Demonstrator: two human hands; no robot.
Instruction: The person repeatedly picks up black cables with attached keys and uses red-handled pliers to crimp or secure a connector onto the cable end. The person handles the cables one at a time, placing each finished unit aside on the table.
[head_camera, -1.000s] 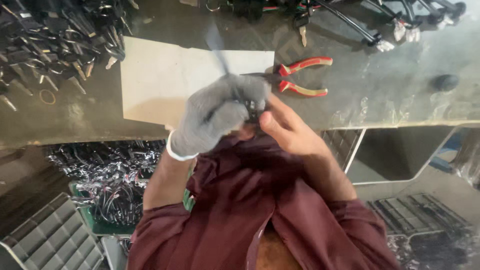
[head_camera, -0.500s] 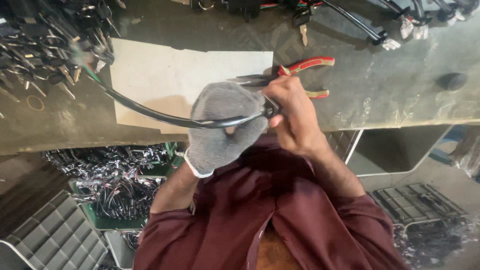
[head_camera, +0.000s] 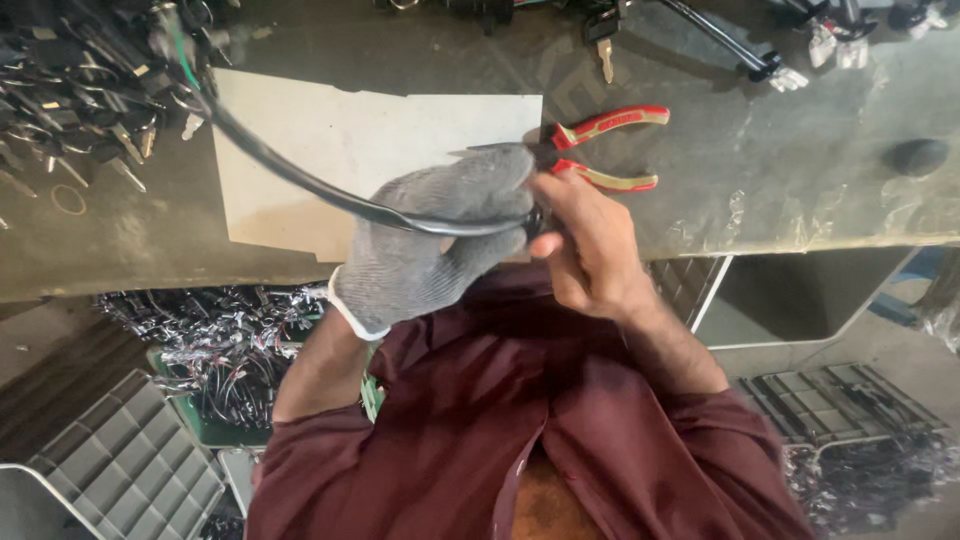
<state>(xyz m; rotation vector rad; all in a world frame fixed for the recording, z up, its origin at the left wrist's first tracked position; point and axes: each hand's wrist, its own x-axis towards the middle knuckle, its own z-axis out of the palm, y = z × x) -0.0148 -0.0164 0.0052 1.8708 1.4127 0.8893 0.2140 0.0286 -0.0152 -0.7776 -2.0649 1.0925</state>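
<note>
My left hand, in a grey knit glove, is closed around a black cable. The cable curves up and left from the fist toward a pile of parts, with coloured wires at its far end. My bare right hand pinches the cable's near end just right of the glove. Both hands hover above the front edge of a worn bench. Red-handled pliers lie on the bench just beyond my right hand, untouched.
A pale cardboard sheet lies on the bench behind the hands. Keys and black connectors are heaped at the top left; a single key lies near the top. Below the bench stand a green crate of wire harnesses and grey trays.
The cable has swung from pointing up to sweeping out leftward across the cardboard. Both hands stayed together at the bench edge, still gripping it.
</note>
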